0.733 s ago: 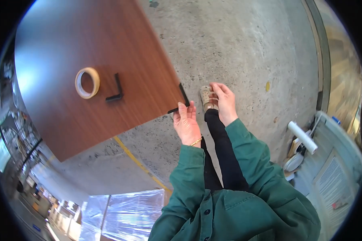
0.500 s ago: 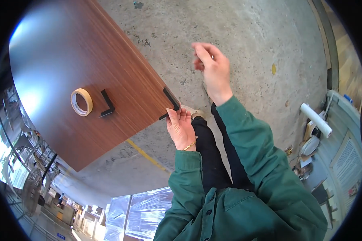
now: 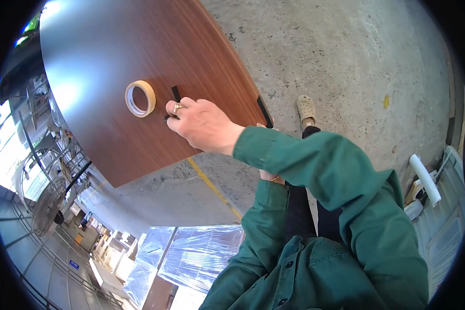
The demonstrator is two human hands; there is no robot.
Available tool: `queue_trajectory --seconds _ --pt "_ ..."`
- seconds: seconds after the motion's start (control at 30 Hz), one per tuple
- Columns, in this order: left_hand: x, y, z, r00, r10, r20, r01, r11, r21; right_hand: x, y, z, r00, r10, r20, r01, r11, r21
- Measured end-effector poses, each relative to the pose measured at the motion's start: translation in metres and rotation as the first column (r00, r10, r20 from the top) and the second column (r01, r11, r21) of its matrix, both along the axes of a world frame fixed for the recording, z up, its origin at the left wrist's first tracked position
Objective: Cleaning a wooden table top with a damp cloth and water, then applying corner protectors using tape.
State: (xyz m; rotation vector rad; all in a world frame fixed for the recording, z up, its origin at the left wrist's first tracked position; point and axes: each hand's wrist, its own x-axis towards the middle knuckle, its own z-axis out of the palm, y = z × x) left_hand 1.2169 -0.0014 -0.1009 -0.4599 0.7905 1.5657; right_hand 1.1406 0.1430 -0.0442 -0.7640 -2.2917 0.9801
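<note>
A brown wood-grain panel (image 3: 212, 67) lies with its corner toward me. My right hand (image 3: 204, 123), a ring on one finger, reaches across it with its fingers closed round a loose black L-shaped corner piece (image 3: 176, 93); the hand hides most of that piece. A second black corner piece (image 3: 264, 111) sits on the panel's near right corner. My left hand (image 3: 268, 175) is beside that corner, largely covered by my right sleeve; a bracelet and a bit of fingertip show. A roll of tan tape (image 3: 149, 98) stands left of my right hand.
Concrete floor (image 3: 341, 67) surrounds the panel, with a yellow line (image 3: 212, 187) below it. Stacks in clear plastic wrap (image 3: 199, 258) stand at the lower left. A floor fan (image 3: 49, 204) is at far left, and a white roll (image 3: 424, 178) at right.
My right hand has swung left from above the floor onto the loose corner piece. My left hand stays by the panel's corner, now mostly hidden. The view has shifted, moving the panel rightward.
</note>
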Motion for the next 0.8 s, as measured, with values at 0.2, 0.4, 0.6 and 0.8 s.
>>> queue_trajectory --seconds 0.2,0.4,0.6,0.8 --pt "0.006 -0.005 -0.007 0.998 -0.015 -0.064 -0.002 0.967 -0.253 -0.007 0.005 -0.008 0.999 -0.018 0.052 0.016 0.999 0.029" --pt "0.004 0.029 0.002 0.878 -0.046 -0.476 -0.103 0.954 -0.281 0.087 0.011 0.019 0.888 -0.405 -0.220 -0.078 0.338 -0.938" --pt "-0.002 0.040 0.024 0.935 -0.100 -0.339 -0.064 0.895 -0.440 0.200 -0.013 -0.019 0.555 -0.826 -0.097 -0.388 -0.154 -0.909" --pt "-0.001 0.039 0.022 0.927 -0.139 -0.350 -0.031 0.898 -0.439 0.206 -0.054 -0.072 0.493 -0.869 0.036 -0.571 -0.355 -0.740"
